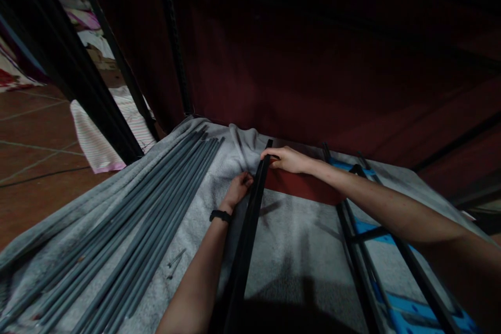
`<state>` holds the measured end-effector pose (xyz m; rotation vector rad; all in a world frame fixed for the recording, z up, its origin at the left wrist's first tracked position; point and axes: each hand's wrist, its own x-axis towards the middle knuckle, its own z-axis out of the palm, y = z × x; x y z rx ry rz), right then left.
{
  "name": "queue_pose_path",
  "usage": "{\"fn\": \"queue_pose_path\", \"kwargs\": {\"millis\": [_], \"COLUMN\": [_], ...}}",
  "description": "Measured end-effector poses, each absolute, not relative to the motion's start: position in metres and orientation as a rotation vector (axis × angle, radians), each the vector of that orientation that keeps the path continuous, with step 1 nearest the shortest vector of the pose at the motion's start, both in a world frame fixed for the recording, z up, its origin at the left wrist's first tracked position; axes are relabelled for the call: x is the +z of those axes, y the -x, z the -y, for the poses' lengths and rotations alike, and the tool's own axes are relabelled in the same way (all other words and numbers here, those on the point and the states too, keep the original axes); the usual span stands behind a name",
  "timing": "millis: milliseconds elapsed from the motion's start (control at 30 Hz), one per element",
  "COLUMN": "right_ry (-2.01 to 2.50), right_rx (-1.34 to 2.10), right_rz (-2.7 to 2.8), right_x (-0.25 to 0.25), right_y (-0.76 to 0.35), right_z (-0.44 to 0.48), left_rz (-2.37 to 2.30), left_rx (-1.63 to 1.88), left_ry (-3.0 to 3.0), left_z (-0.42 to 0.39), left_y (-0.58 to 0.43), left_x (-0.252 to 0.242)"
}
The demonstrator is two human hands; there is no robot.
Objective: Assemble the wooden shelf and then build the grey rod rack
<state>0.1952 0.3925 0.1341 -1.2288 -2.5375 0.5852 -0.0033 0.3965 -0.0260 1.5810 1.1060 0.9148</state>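
Observation:
A long black metal bar [246,240] runs from the bottom of the view up to the far middle, lying over a grey towel [289,250]. My right hand [285,159] is closed over the bar's far end. My left hand [238,188] sits just left of the bar, fingers curled against it, with a black band on the wrist. What the left fingers pinch is too small to make out.
Several grey rods [148,219] lie side by side on the towel at the left. A black frame [376,250] rests on a blue sheet at the right. A dark red wall [313,73] stands behind. Black uprights [90,83] and tiled floor are at far left.

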Motion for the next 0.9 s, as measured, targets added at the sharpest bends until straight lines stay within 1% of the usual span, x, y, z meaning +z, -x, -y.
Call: {"fn": "queue_pose_path", "kwargs": {"millis": [200,700,900], "right_ry": [1.203,1.158,1.165], "right_rx": [0.565,0.594,0.578], "right_rz": [2.557,2.565,2.564], "right_x": [0.1339,0.1311,0.1294], "right_y": [-0.196,-0.1987,-0.1985], "right_z": [-0.3959,-0.3972,-0.3989], "left_rz": [-1.303,-1.114,-1.24], "left_rx": [0.784,0.863,0.766], "left_ry": [-1.463,-1.755,-1.488], "left_z": [-0.3965,-0.3933,-0.3974], "left_y": [0.0027,0.0058,0.0017], "left_x": [-0.0217,-0.0215,-0.0275]}}
